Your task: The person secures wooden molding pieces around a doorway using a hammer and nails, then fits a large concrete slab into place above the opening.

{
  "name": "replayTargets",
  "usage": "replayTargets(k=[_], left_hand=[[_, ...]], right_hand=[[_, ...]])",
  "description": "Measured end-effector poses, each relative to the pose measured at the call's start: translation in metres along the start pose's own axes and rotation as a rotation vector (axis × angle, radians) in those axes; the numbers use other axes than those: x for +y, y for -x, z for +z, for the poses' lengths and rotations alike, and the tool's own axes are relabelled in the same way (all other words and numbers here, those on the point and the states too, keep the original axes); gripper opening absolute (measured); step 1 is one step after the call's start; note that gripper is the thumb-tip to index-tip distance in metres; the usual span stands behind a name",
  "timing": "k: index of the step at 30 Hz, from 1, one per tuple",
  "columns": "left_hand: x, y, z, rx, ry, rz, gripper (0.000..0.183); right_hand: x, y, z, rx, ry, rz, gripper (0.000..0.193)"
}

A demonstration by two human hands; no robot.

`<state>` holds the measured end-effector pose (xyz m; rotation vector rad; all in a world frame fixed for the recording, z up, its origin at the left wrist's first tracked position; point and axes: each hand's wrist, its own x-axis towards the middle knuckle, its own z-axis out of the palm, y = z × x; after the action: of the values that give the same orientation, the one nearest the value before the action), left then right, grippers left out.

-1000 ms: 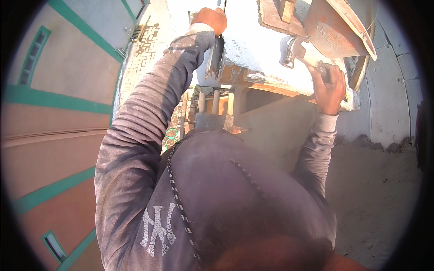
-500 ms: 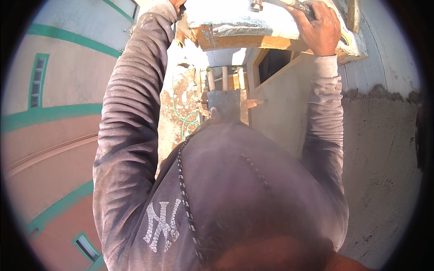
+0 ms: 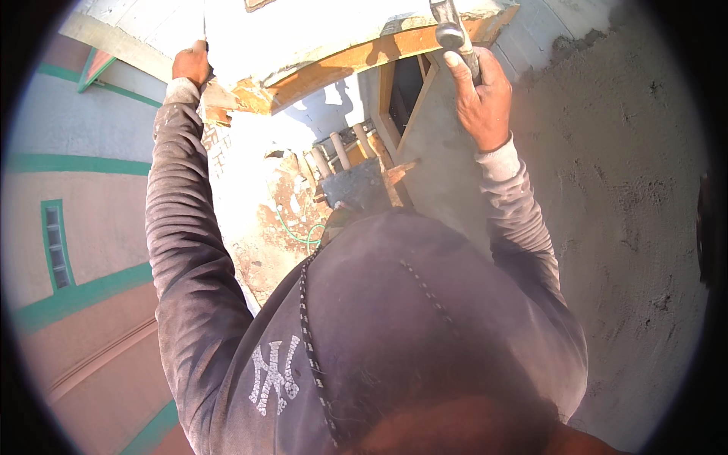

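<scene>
The right hand (image 3: pixel 487 102), in the upper right of the frame, has hold of a hammer (image 3: pixel 449 35). Its fingers are wrapped around the handle and the thumb lies along the side, pointing to the head; this grip probably serves to steer the tool. The rounded metal head is above the hand, near the top edge of the frame, so the hand is kept clear of the striking part. In the picture the head overlaps a wooden board (image 3: pixel 334 70), but I cannot tell if they are touching.

The left hand (image 3: pixel 191 67), in the upper left, looks mostly closed. A thin strip (image 3: pixel 204 19) rises just above it; whether the fingers grip this strip, or the edge beside it, I cannot tell. The arm is stretched far out, perhaps because the place it reaches is beyond the other end of the board.

The board runs slanting along the near edge of a white slab (image 3: pixel 326 30), and it seems to be placed there for bordering or supporting this edge. Below it, in the middle of the frame, wooden poles (image 3: pixel 339 150) stand behind a dark panel (image 3: pixel 353 186), and a green hose (image 3: pixel 303 240) lies in loops to the left. A rough grey wall (image 3: pixel 622 212) fills the right side.
</scene>
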<state>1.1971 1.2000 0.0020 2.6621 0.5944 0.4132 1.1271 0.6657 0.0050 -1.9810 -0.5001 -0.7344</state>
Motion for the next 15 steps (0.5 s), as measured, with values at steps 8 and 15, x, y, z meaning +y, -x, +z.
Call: replayTargets(k=[8, 15], left_hand=[[-0.001, 0.022, -0.009, -0.107, 0.369, -0.039, 0.049], [-0.004, 0.024, -0.004, -0.169, 0.581, -0.011, 0.038]], right_hand=[[0.039, 0.120, -0.021, -0.238, -0.485, 1.029, 0.021], [0.061, 0.086, -0.014, -0.280, -1.383, 1.421, 0.016]])
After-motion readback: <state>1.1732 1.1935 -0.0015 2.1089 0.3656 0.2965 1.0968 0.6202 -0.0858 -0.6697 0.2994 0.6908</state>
